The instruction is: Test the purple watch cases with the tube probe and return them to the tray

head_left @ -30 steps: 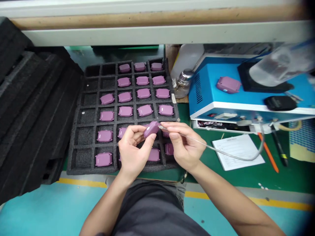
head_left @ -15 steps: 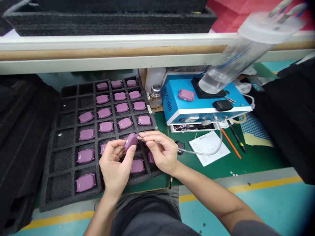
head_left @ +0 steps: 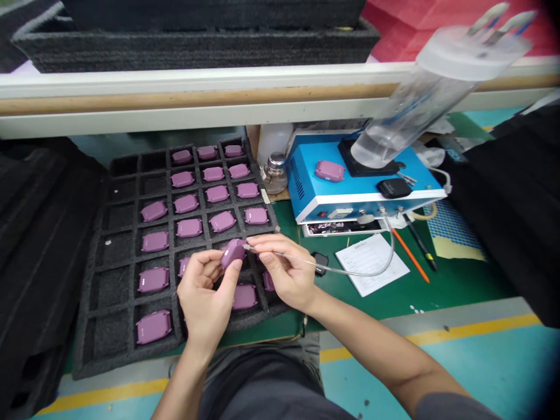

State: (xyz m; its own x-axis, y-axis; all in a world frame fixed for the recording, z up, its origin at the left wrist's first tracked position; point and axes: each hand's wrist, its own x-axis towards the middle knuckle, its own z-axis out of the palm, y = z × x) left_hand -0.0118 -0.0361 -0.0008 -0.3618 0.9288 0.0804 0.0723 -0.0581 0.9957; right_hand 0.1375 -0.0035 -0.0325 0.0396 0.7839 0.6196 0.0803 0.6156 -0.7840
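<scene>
Purple plastic module [head_left: 233, 253] sits clasped in our left hand [head_left: 203, 291], thumb and fingers closed around it, just above the lower rows of the black foam tray [head_left: 85, 350]. Our right hand [head_left: 284, 271] pinches a thin clear tube [head_left: 345, 272] between thumb and fingers, its metal tip [head_left: 247, 247] right at the module's end. The tube curves across to a blue bench unit [head_left: 336, 195], which carries another purple module [head_left: 329, 171] beside a clear plastic cylinder [head_left: 394, 111]. More purple modules [head_left: 221, 221] sit in the tray's cells, and a paper sheet [head_left: 371, 262] lies right of our right hand.
</scene>
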